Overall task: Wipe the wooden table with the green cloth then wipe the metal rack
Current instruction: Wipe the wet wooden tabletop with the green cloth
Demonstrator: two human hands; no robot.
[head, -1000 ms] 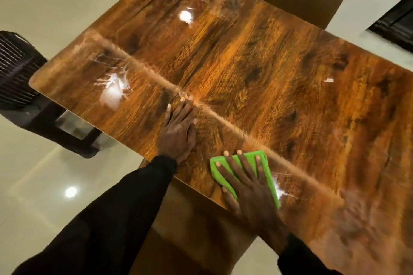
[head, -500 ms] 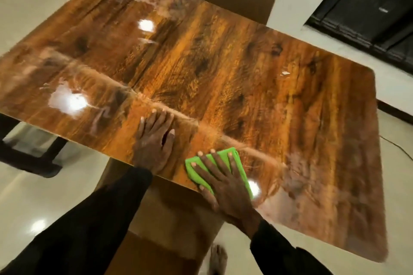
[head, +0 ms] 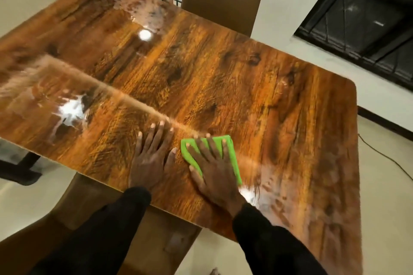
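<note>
Fingers spread flat: our right hand [head: 214, 167] presses the green cloth [head: 230, 152] onto the glossy wooden table [head: 223, 78] near its front edge; our left hand [head: 152, 158] lies open beside it.

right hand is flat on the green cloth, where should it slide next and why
Probably slide the right hand with the green cloth rightward along the near edge: the wooden table shows smeary marks there, while the left hand braces flat beside it.
</note>
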